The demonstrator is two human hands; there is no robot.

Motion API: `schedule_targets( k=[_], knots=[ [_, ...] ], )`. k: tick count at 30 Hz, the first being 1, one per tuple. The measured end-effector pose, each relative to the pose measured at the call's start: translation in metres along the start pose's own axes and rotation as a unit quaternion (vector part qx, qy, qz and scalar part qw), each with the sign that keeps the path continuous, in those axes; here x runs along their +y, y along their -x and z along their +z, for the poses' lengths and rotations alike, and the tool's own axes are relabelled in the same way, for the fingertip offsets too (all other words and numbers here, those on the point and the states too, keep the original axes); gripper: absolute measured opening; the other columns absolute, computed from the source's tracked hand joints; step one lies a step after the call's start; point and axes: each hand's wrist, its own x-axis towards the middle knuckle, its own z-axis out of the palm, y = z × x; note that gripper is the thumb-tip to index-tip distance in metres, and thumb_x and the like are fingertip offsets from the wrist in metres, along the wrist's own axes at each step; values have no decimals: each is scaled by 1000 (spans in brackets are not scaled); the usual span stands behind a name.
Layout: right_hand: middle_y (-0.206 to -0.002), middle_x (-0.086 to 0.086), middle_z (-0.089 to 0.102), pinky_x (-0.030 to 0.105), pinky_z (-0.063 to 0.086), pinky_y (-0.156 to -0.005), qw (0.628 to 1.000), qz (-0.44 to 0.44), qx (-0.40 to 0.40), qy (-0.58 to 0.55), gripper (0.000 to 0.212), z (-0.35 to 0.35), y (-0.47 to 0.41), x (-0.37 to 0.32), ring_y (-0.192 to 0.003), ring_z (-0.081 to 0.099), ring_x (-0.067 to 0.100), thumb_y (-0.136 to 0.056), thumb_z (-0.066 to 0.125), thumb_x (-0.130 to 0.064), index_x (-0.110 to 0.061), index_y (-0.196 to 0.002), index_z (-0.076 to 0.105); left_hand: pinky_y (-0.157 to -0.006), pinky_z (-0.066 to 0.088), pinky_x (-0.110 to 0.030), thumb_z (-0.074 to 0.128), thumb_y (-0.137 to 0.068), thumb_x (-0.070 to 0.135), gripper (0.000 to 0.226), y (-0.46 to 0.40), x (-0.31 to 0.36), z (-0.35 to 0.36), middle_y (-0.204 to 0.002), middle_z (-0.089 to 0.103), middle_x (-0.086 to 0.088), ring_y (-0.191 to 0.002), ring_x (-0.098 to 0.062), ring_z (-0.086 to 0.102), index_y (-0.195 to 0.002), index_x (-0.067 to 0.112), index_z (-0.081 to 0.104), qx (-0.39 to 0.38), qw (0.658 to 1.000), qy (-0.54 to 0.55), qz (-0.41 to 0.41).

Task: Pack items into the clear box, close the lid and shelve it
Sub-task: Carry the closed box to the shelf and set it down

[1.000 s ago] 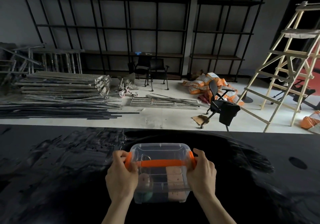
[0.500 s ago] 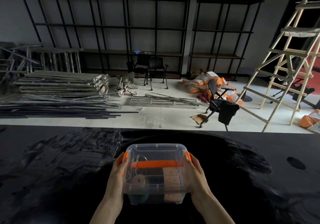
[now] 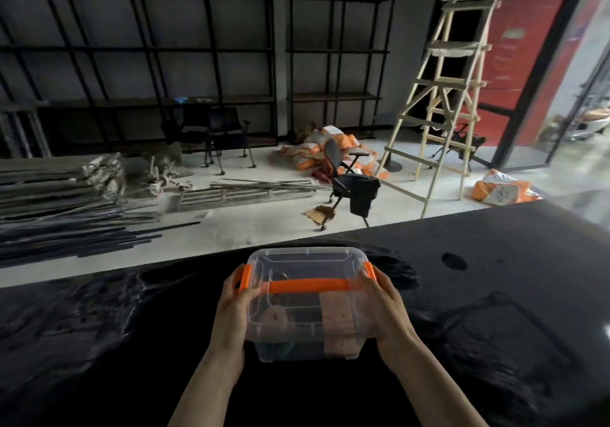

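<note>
The clear box (image 3: 307, 324) has its lid on, with an orange handle (image 3: 310, 285) lying across the top and orange clips at both ends. Through its walls I see a tan block on the right, a pale roll on the left and something dark green below. My left hand (image 3: 232, 311) grips its left side and my right hand (image 3: 384, 307) grips its right side. The box is held just above the black table (image 3: 495, 294).
Dark metal shelving (image 3: 211, 50) lines the far wall across a concrete floor. On the floor lie stacked metal bars (image 3: 66, 208), a black office chair (image 3: 353, 182), orange sacks (image 3: 317, 152) and a wooden ladder (image 3: 445, 96). A red door panel stands at right.
My hands have slid from the end clips down to the box's sides and raised it off the table. The view has swung to the right.
</note>
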Motion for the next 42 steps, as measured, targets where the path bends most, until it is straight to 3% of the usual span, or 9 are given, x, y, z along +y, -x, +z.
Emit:
schedule_targets(
  k=[6, 10, 16, 23, 29, 32, 37, 40, 42],
  knots=[
    [-123, 0, 73, 55, 58, -97, 989, -52, 139, -10, 75, -91, 35, -12, -111, 71, 24, -74, 67, -75, -31, -134, 61, -74, 61, -43, 60, -93, 23, 45, 12, -8, 85, -122, 69, 3, -108, -21, 68, -136, 35, 52, -158, 987, -3, -11],
    [-123, 5, 72, 60, 58, -93, 970, -77, 229, -27, 66, -144, 80, -7, -110, 72, 30, -80, 68, -68, -30, -134, 60, -94, 52, -58, 61, -91, 36, 43, 34, -20, 128, -125, 70, 7, -113, -23, 68, -133, 44, 54, -263, 964, -12, -32],
    [-125, 11, 72, 63, 58, -90, 929, -102, 351, -57, 72, -210, 166, 14, -109, 73, 35, -79, 69, -66, -23, -136, 58, -88, 52, -40, 58, -95, 24, 48, 96, -31, 192, -130, 66, 11, -117, -15, 64, -140, 36, 51, -393, 918, -2, -57],
    [-129, 10, 69, 59, 58, -93, 874, -115, 471, -37, 68, -270, 283, 52, -112, 70, 31, -87, 56, -64, -24, -142, 51, -105, 47, -56, 60, -87, 22, 56, 194, -60, 256, -139, 61, 1, -123, -24, 61, -141, 35, 51, -505, 859, -15, -76],
    [-123, 3, 71, 59, 55, -95, 822, -118, 553, -60, 62, -316, 371, 103, -113, 68, 28, -77, 56, -68, -38, -132, 55, -92, 54, -49, 56, -93, 19, 51, 285, -118, 289, -134, 62, -3, -120, -22, 61, -142, 27, 50, -591, 804, -24, -62],
    [-132, 6, 67, 59, 52, -99, 800, -107, 588, -64, 80, -342, 402, 146, -119, 64, 31, -73, 58, -71, -32, -142, 53, -88, 57, -50, 60, -86, 26, 53, 327, -159, 294, -130, 63, -3, -115, -22, 64, -139, 25, 52, -616, 784, -39, -63],
    [-136, 10, 64, 43, 55, -80, 787, -111, 601, -84, 67, -392, 446, 231, -117, 64, 30, -93, 59, -57, -24, -150, 46, -95, 52, -61, 63, -73, 33, 70, 389, -249, 302, -133, 61, -9, -117, -28, 63, -141, 23, 49, -639, 765, -46, -59],
    [-137, 11, 65, 53, 52, -98, 784, -110, 605, -88, 82, -418, 472, 270, -122, 62, 33, -80, 59, -64, -21, -149, 47, -94, 52, -63, 65, -72, 32, 70, 422, -300, 309, -133, 63, -11, -117, -30, 65, -139, 22, 51, -637, 765, -31, -86],
    [-134, 13, 66, 49, 53, -96, 781, -95, 611, -92, 75, -429, 490, 285, -120, 63, 33, -83, 60, -59, -18, -146, 51, -89, 55, -61, 64, -78, 27, 62, 448, -316, 308, -129, 68, -13, -114, -32, 68, -138, 20, 52, -647, 755, -50, -97]
  ],
)
